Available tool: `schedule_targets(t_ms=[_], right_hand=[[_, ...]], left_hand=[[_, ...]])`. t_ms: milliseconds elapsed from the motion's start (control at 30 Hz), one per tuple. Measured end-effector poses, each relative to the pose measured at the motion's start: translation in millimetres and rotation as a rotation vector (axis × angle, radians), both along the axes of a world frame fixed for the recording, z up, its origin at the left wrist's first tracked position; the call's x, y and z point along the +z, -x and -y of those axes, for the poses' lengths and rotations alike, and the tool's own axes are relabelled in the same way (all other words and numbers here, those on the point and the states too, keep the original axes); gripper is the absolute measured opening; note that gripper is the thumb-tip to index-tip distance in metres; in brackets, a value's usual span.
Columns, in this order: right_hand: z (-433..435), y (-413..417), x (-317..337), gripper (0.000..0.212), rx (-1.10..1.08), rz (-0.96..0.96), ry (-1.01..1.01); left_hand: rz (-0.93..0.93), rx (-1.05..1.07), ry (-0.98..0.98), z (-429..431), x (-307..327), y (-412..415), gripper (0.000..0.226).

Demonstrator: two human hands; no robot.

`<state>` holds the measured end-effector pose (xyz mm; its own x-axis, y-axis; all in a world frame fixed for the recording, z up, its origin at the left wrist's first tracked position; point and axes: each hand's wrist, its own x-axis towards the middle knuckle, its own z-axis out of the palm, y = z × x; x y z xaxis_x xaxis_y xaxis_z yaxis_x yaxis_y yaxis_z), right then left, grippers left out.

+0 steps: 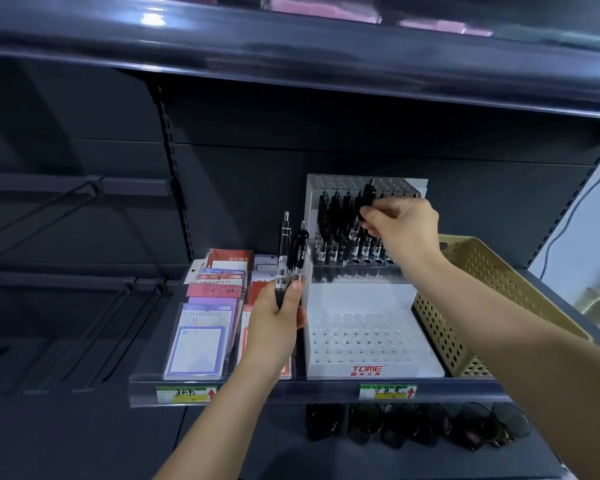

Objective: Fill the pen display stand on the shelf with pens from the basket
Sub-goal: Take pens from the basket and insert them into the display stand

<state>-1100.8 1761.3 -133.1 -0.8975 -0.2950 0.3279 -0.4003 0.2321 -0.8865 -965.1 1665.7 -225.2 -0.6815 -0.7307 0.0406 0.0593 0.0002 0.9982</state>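
left hand (278,318) grips two pens (284,247) upright, just beside display stand (361,299) | right hand (400,220) pinches one pen (368,195) over stand's upper tier | pens likely light, stiff, slick: hold mid-barrel | basket (440,337) touching stand's right

Black pens (340,237) are standing in the upper tier of the white stand (357,296). A tan basket (440,337) is sitting alongside.
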Motion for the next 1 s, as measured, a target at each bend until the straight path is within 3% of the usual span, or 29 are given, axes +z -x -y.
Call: schedule_targets(t_ms=[267,733,800,1000], right_hand=[[6,3,-20,0.014,0.034,-0.050,-0.197],[-5,-5,-36,0.017,0.044,0.036,-0.161],[-12,-16,-38,0.003,0.117,0.078,-0.155],[-21,-40,-48,0.010,0.383,0.275,-0.126]], left_hand=[[-0.015,0.004,-0.011,-1,2,-4,0.019],[0.002,-0.045,0.002,-7,-7,-1,0.014],[0.009,-0.059,0.020,-7,-9,0,0.017],[0.019,-0.089,0.068,-18,-7,7,0.013]])
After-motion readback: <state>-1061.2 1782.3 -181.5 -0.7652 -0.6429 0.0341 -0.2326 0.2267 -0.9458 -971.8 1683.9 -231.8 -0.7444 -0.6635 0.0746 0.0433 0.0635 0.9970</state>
